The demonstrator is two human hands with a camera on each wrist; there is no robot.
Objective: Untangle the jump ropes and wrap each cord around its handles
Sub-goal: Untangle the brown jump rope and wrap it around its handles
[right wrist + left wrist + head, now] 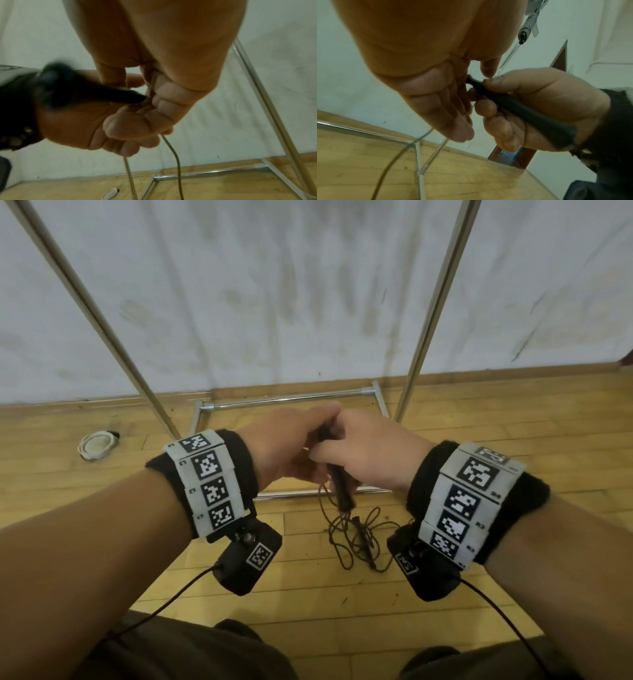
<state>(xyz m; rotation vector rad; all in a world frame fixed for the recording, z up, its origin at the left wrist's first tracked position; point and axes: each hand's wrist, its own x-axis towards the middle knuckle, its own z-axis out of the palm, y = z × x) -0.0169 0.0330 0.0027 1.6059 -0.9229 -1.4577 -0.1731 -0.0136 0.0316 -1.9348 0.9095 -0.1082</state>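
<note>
My right hand [363, 455] grips a black jump-rope handle [342, 487], thumb on top and fingers curled under it, as the left wrist view shows [530, 112]. My left hand [284, 446] meets it at the handle's far tip. In the right wrist view its fingers [120, 143] curl around the thin grey cord [176, 162], which hangs down in two strands. The cord drops to a tangled pile [356, 539] on the floor below my hands. Another black handle [361, 530] lies in that pile.
A chrome rack stands ahead, with slanted legs [113, 337] and base bars [291, 400] on the wooden floor. A white coiled object [97, 445] lies on the floor to the left. A white cloth covers the wall behind. My knees are at the bottom edge.
</note>
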